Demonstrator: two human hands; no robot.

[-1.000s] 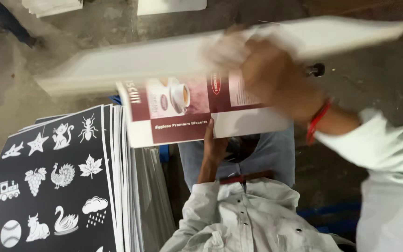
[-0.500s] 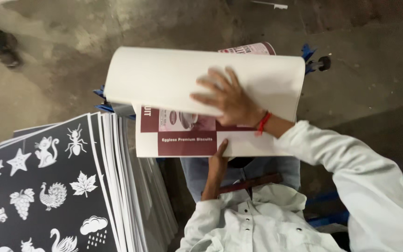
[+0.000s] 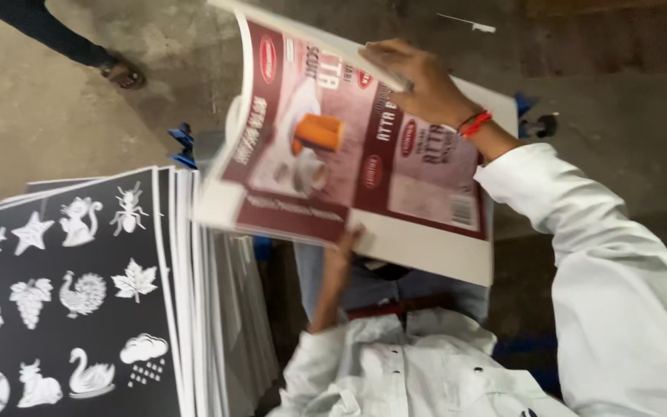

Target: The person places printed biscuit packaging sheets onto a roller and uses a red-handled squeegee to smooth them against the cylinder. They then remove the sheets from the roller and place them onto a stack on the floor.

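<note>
Head view: right hand (image 3: 418,81) pinches the printed sheet's (image 3: 364,154) top edge at upper centre; left hand (image 3: 341,251) apparently props it underneath (fingers hidden).

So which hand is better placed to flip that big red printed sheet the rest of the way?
Probably the right hand: it grips the maroon printed cardboard sheet's lifted top edge, while the left hand just props it underneath.

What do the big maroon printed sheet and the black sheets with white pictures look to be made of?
The maroon printed sheet looks like thin glossy card or coated paper: it bows under the right hand and its back is plain white. The black sheets look like matt printed card, stacked with thin pale edges showing. The exact stock is unclear.
</note>
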